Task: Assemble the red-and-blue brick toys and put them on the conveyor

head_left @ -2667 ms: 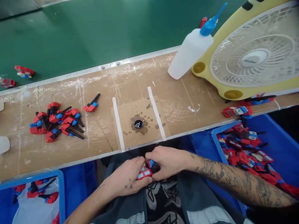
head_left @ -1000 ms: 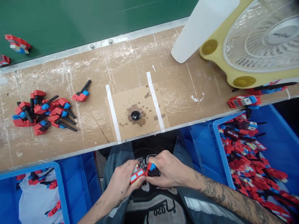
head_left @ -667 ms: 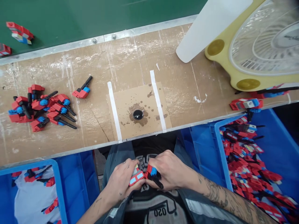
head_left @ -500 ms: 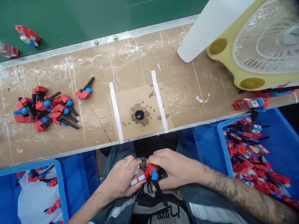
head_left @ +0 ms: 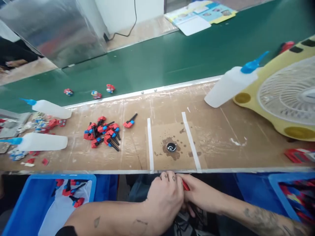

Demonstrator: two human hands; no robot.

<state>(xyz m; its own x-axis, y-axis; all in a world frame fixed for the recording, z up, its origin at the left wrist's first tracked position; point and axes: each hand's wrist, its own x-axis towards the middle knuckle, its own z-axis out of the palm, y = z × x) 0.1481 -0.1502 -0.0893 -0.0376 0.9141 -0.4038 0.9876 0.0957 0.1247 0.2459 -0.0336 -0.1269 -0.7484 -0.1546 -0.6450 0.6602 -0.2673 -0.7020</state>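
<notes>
My left hand (head_left: 163, 201) and my right hand (head_left: 200, 196) are pressed together over my lap, just below the bench's front edge. Both grip a small red toy part (head_left: 185, 186); only a red sliver shows between the fingers. On the bench ahead, a taped cardboard square holds a small black cap (head_left: 171, 147) ringed by dark stains. A pile of red, blue and black toy pieces (head_left: 102, 131) lies left of it, with one single piece (head_left: 130, 122) apart.
A white squeeze bottle with blue nozzle (head_left: 231, 85) leans on a yellow fan (head_left: 283, 95) at right. Two more bottles (head_left: 39, 141) lie at far left. Blue bins (head_left: 31, 205) sit below the bench on both sides. Small toys (head_left: 96, 94) ride the green conveyor.
The view has lifted and swung left, showing the conveyor and the left bottles. My hands have closed tighter over the toy part, hiding most of it.
</notes>
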